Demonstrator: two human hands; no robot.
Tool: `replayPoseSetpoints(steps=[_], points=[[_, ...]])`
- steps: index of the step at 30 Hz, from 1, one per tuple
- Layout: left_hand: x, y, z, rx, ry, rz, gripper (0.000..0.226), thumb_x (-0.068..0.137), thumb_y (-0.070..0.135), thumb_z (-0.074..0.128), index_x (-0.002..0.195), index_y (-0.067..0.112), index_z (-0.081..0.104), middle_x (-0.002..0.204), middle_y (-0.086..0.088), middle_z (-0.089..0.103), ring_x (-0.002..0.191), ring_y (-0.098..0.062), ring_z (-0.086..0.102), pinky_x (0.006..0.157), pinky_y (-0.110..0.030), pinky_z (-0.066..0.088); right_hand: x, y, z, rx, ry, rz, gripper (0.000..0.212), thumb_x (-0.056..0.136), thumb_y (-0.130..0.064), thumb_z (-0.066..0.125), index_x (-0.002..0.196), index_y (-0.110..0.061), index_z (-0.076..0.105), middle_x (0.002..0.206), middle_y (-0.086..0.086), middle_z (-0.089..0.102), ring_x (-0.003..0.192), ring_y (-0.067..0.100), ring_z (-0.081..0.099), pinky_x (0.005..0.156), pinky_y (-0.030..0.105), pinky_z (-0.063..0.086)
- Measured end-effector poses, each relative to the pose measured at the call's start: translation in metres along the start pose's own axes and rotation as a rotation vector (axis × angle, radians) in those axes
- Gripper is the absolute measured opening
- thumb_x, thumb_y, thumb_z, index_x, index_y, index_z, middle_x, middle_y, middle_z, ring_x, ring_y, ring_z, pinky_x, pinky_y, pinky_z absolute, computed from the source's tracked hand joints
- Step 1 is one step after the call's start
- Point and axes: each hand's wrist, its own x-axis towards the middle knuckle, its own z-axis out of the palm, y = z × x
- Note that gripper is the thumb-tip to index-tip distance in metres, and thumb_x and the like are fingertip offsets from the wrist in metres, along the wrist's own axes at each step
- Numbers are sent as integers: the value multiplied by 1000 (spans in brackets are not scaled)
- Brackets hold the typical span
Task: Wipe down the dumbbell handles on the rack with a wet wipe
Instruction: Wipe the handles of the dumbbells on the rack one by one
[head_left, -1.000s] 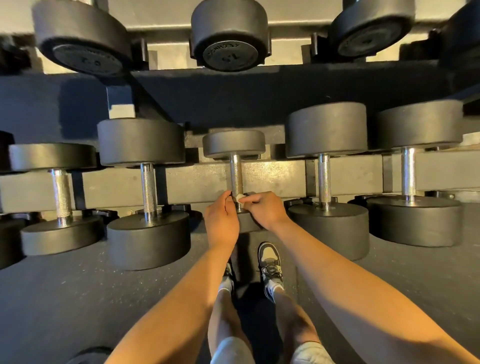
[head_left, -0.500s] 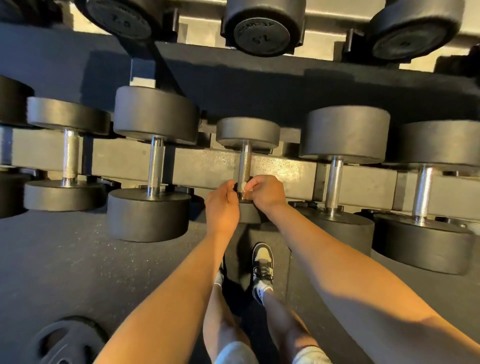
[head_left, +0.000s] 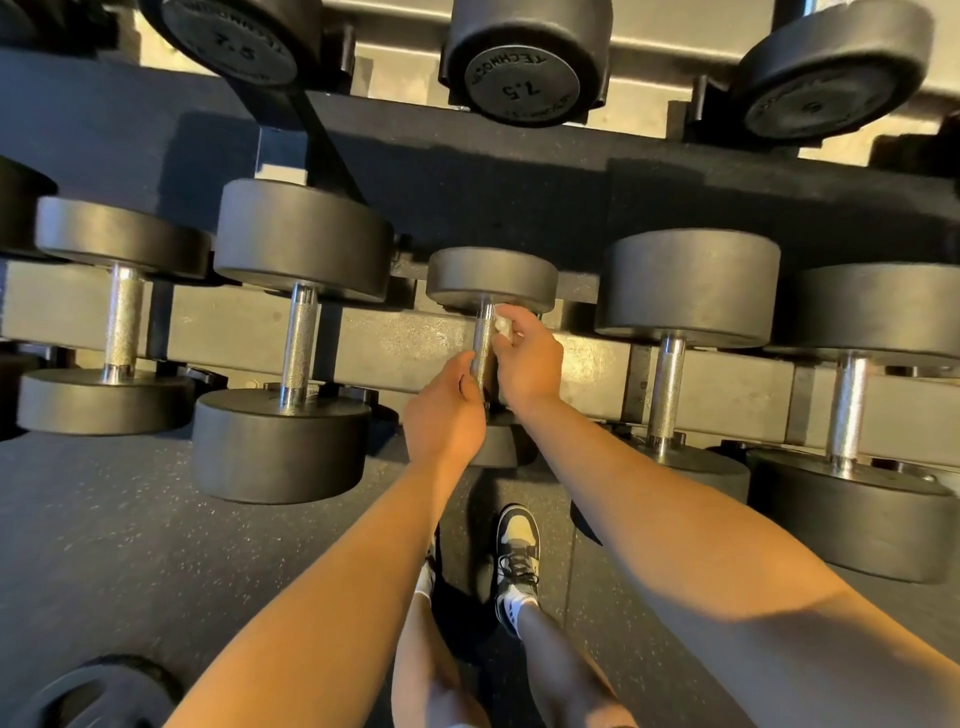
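A small dumbbell sits in the middle of the lower rack row, its knurled steel handle (head_left: 484, 332) running away from me. My right hand (head_left: 527, 361) pinches a bunched white wet wipe (head_left: 503, 322) against the upper right side of that handle, just under the far weight head (head_left: 492, 278). My left hand (head_left: 445, 410) curls around the lower end of the same handle. The near weight head is mostly hidden behind my hands.
Larger dumbbells flank it: two on the left (head_left: 298, 338) (head_left: 122, 322), two on the right (head_left: 667, 384) (head_left: 849, 410). An upper rack tier (head_left: 519, 171) holds more, one marked 7.5 (head_left: 522, 88). A weight plate (head_left: 88, 696) lies on the rubber floor, lower left. My shoes (head_left: 517, 551) stand below the rack.
My right hand has slid the wipe up the handle from its near end to just under the far head. The left hand stays at the lower end. The camera has shifted.
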Motion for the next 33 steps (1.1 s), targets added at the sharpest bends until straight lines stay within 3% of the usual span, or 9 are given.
replayPoseSetpoints(steps=[2, 7, 10, 13, 16, 21, 27, 31, 33], points=[[-1, -5, 2, -7, 35, -4, 35, 108, 32, 32, 138, 35, 51, 88, 14, 61, 78, -9, 61, 76, -37, 53, -2, 4, 0, -47, 1, -3, 24, 96, -8, 61, 117, -18, 68, 103, -11, 60, 88, 0, 53, 71, 1, 39], [-5, -6, 1, -66, 46, 8, 32, 107, 27, 36, 130, 33, 58, 91, 13, 66, 76, -3, 60, 64, -27, 44, -27, 24, -8, -116, -111, 14, 14, 90, -5, 68, 100, -15, 70, 96, -2, 67, 90, 11, 60, 82, 21, 48], [-10, -10, 2, -107, 17, 42, 32, 107, 24, 38, 130, 28, 61, 104, 8, 71, 88, -8, 65, 81, -35, 55, -35, 27, -13, -160, -239, 36, 16, 88, -3, 71, 96, -15, 76, 96, -1, 72, 88, 11, 64, 87, 25, 53], [-15, -16, -4, -162, -34, 29, 33, 109, 29, 38, 134, 29, 58, 117, 10, 68, 104, -6, 63, 94, -29, 51, -39, 24, -14, -125, -312, 19, 19, 90, -3, 70, 100, -15, 79, 103, 0, 73, 91, 9, 65, 91, 22, 53], [-19, -14, -13, -225, -95, -12, 33, 109, 33, 41, 139, 31, 53, 121, 15, 63, 107, 0, 59, 89, -14, 44, -49, 22, -15, -54, -215, -4, 20, 93, -10, 68, 108, -18, 77, 100, -6, 58, 89, 2, 55, 86, 10, 44], [-6, -5, -24, -275, -171, -13, 39, 106, 35, 48, 146, 29, 47, 133, 16, 54, 120, -1, 50, 98, -22, 40, -53, 16, -15, 136, -273, 6, 27, 102, -15, 56, 124, -20, 70, 115, -4, 66, 104, 2, 61, 89, 8, 46], [29, 5, -22, -365, 110, -53, 23, 102, 23, 57, 124, 24, 65, 116, 9, 68, 104, 0, 61, 92, -19, 49, -39, 22, -7, 137, -60, 37, 23, 98, -11, 60, 115, -23, 69, 109, 1, 59, 98, 9, 59, 89, 14, 49], [50, 21, -8, -400, 94, -41, 25, 104, 21, 52, 92, 41, 62, 89, 14, 63, 80, 6, 58, 77, -16, 46, -37, 33, 5, 162, 8, 63, 25, 100, -9, 56, 116, -23, 68, 113, 1, 60, 101, 7, 59, 94, 16, 47], [51, 22, -1, -300, 28, 1, 25, 104, 17, 51, 116, 33, 67, 96, 8, 68, 85, -3, 62, 79, -20, 51, -37, 33, 7, 162, 20, 48, 27, 101, -8, 54, 118, -23, 67, 114, -2, 57, 99, 0, 57, 90, 5, 42]])
